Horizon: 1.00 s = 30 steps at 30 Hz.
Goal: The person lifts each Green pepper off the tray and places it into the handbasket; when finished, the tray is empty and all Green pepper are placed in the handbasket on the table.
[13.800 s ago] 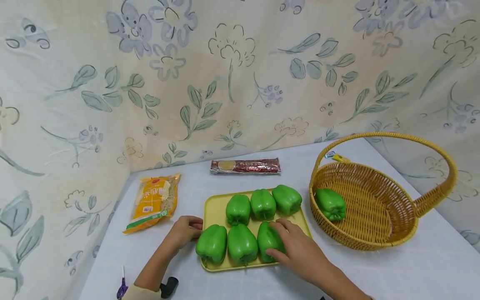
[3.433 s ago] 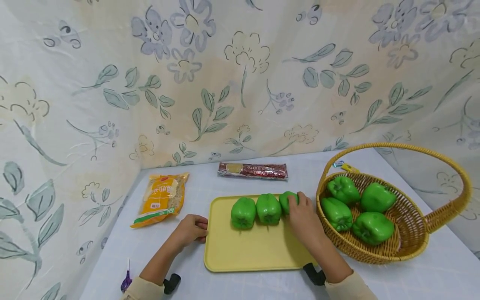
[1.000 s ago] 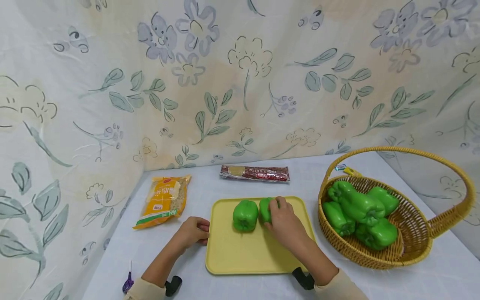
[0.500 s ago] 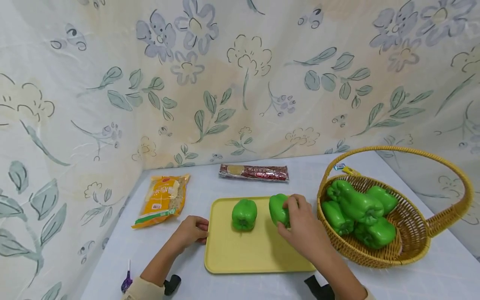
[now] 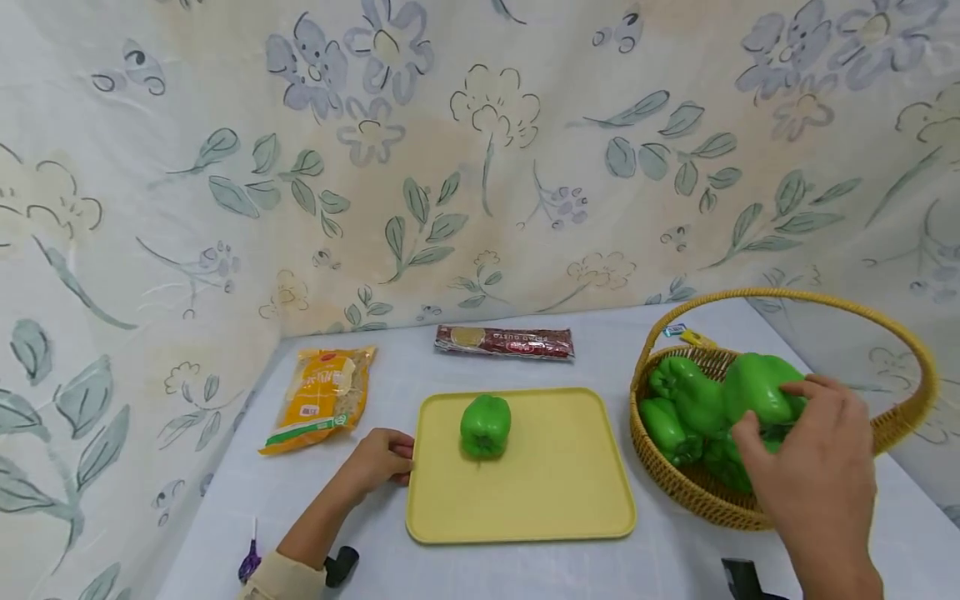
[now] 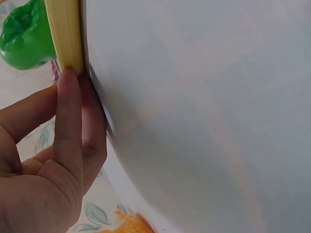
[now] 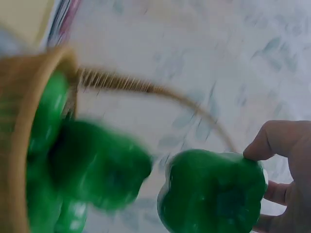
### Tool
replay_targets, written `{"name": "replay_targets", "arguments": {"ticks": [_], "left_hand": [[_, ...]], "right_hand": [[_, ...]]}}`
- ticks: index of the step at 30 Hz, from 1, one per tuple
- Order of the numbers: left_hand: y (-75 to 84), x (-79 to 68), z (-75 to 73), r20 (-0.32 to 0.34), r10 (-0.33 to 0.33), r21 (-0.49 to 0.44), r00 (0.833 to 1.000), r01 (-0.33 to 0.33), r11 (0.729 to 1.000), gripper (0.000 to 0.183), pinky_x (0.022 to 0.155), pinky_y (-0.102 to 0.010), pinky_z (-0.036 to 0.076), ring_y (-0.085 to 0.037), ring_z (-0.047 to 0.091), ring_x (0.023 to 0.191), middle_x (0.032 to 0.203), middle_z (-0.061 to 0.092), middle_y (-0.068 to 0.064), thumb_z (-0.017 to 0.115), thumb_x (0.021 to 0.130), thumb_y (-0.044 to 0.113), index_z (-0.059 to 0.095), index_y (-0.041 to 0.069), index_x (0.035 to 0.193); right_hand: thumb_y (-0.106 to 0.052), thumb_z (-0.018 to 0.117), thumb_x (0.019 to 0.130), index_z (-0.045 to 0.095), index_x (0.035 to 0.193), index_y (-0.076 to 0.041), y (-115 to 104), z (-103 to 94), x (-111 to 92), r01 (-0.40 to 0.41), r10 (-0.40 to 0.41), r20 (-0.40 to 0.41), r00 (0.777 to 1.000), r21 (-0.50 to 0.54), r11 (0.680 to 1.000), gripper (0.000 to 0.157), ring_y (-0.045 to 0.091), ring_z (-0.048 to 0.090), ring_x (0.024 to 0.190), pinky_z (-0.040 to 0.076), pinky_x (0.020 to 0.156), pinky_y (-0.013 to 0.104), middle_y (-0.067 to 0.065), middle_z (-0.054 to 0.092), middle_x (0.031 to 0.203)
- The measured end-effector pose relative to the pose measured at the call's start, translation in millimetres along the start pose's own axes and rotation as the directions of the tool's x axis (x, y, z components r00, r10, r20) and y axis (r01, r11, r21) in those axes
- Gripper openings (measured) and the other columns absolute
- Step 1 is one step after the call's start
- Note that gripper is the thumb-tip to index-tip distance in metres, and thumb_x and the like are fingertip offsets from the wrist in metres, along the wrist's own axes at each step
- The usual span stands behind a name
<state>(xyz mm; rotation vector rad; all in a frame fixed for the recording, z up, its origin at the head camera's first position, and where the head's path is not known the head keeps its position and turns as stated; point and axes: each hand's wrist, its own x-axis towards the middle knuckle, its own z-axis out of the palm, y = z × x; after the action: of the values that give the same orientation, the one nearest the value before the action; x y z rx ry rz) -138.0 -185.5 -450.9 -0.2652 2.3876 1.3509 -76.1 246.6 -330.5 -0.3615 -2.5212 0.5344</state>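
Note:
My right hand (image 5: 821, 467) grips a green bell pepper (image 5: 756, 385) over the wicker basket (image 5: 671, 483), with thumb and fingers on its sides. In the right wrist view this pepper (image 7: 209, 194) hangs beside the blurred basket peppers (image 7: 97, 167). Several green bell peppers (image 5: 693, 398) lie heaped inside, partly hidden by the hand and the held one. My left hand (image 5: 378, 462) holds the left edge of the yellow tray (image 5: 555, 492); the left wrist view has its fingertips (image 6: 69, 80) at the tray's rim (image 6: 68, 34). One bell pepper (image 5: 485, 427) sits on the tray's upper left.
An orange food packet (image 5: 318, 400) lies at the left, and a long dark-red packet (image 5: 504, 342) behind the tray. The basket's tall handle (image 5: 787, 293) arches over it. Behind it is a small yellow object (image 5: 697, 337). A purple lollipop (image 5: 250, 562) lies at the front left.
Peppers have gone from tray to basket. Over the last second my right hand has lifted the second-to-last tray pepper and carried it right, over the basket. My left hand stays at the tray edge.

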Motion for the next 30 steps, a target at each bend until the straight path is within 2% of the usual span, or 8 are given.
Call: {"name": "replay_targets", "arguments": {"ticks": [6,12,17,20,24,26,28,30], "left_hand": [[0.3,0.4,-1.8,-0.004,-0.009,0.016,1.000,0.009,1.000,0.032,0.060,-0.027,0.054,-0.014,0.059,0.066,0.087,0.059,-0.009,0.063,0.079,0.000,0.056,-0.005,0.110],[-1.0,0.8,-2.0,-0.003,-0.009,0.014,1.000,0.009,1.000,0.032,0.060,-0.027,0.054,-0.014,0.059,0.066,0.087,0.059,-0.009,0.063,0.079,0.000,0.056,-0.005,0.110],[-0.8,0.5,-1.1,0.002,-0.013,0.015,1.000,0.013,1.000,0.032,0.060,-0.027,0.054,-0.014,0.058,0.066,0.087,0.058,-0.009,0.063,0.079,0.000,0.056,-0.005,0.110],[-0.2,0.7,-0.8,0.003,-0.023,0.016,1.000,0.023,1.000,0.032,0.061,-0.027,0.054,-0.015,0.059,0.066,0.087,0.058,-0.009,0.063,0.079,0.000,0.056,-0.004,0.110],[0.3,0.9,-1.4,0.005,-0.019,0.018,1.000,0.019,1.000,0.032,0.061,-0.027,0.054,-0.015,0.058,0.067,0.087,0.058,-0.009,0.063,0.080,0.000,0.056,-0.004,0.110],[0.5,0.9,-1.7,0.006,-0.017,0.018,1.000,0.017,1.000,0.032,0.061,-0.027,0.054,-0.014,0.058,0.067,0.087,0.058,-0.009,0.063,0.080,0.001,0.056,-0.005,0.111],[0.4,1.0,-2.0,0.005,-0.016,0.020,1.000,0.016,1.000,0.032,0.061,-0.027,0.054,-0.014,0.058,0.067,0.087,0.058,-0.009,0.063,0.080,0.000,0.055,-0.005,0.111],[0.6,1.1,-2.0,0.003,-0.019,0.021,1.000,0.019,1.000,0.033,0.061,-0.027,0.054,-0.014,0.058,0.067,0.087,0.058,-0.009,0.063,0.080,0.000,0.055,-0.005,0.111]], "right_hand": [[-0.018,0.055,0.080,0.033,0.128,0.009,35.3,5.2,11.9,-0.135,0.136,0.007,0.991,-0.085,0.987,0.059,0.049,0.032,0.108,0.033,0.077,0.061,0.031,0.027,0.130],[-0.021,0.055,0.082,0.030,0.130,0.010,53.5,18.1,18.7,-0.166,0.176,0.121,0.977,-0.089,0.982,0.063,0.053,0.028,0.110,0.034,0.071,0.063,0.035,0.022,0.130],[-0.028,0.053,0.085,0.024,0.133,0.007,59.8,21.3,21.5,-0.227,0.245,0.234,0.941,-0.101,0.969,0.067,0.051,0.025,0.114,0.036,0.066,0.063,0.035,0.014,0.135],[-0.030,0.053,0.086,0.023,0.134,0.007,61.4,22.0,21.7,-0.225,0.243,0.262,0.934,-0.098,0.969,0.068,0.051,0.024,0.117,0.036,0.066,0.064,0.035,0.014,0.136],[-0.029,0.051,0.086,0.024,0.135,0.006,54.6,19.5,18.9,-0.189,0.202,0.231,0.952,-0.078,0.979,0.065,0.051,0.025,0.117,0.035,0.066,0.065,0.035,0.017,0.135],[-0.027,0.051,0.086,0.027,0.134,0.005,42.7,18.2,15.6,-0.138,0.145,0.184,0.972,-0.052,0.989,0.062,0.050,0.027,0.116,0.035,0.070,0.066,0.034,0.021,0.135],[-0.022,0.054,0.084,0.035,0.130,0.005,24.6,20.6,9.4,-0.021,0.019,0.105,0.994,0.020,1.000,0.056,0.049,0.031,0.114,0.034,0.073,0.065,0.032,0.029,0.131],[-0.017,0.057,0.082,0.042,0.124,0.004,0.5,27.2,1.4,0.138,-0.143,0.041,0.989,0.099,0.985,0.049,0.047,0.035,0.111,0.035,0.077,0.063,0.029,0.036,0.127]]}}
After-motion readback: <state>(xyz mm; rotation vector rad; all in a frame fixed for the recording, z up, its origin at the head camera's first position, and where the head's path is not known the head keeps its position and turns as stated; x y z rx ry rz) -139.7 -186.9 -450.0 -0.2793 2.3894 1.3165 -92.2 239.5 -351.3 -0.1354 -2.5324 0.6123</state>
